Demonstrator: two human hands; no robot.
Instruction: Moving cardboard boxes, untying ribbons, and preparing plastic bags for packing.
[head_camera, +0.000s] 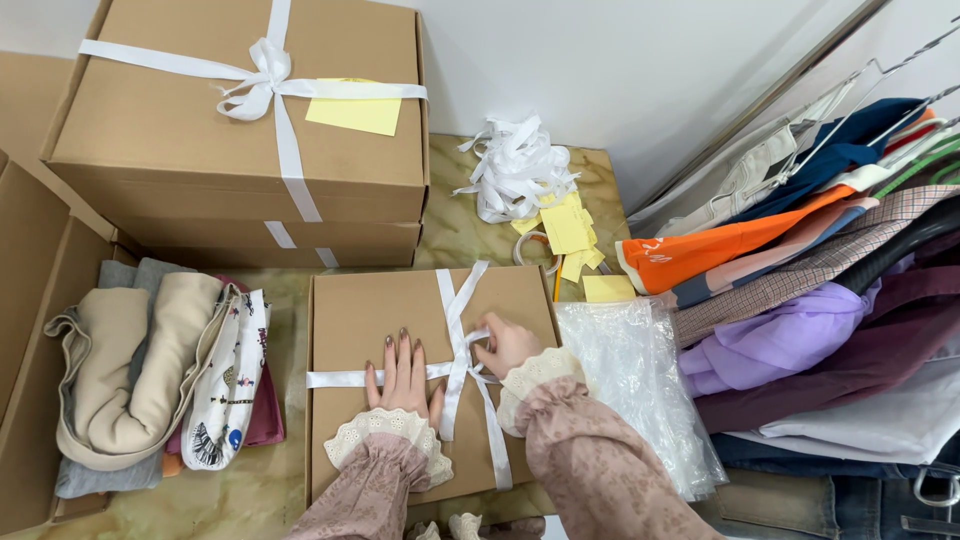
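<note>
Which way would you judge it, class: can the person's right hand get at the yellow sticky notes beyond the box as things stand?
Probably yes. The right hand sits at the ribbon crossing on the box, and the yellow sticky notes lie uncovered just past the box's far right corner, nothing between.

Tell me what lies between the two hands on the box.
In the head view, only the white ribbon crossing the cardboard box separates left hand from right hand.
</note>
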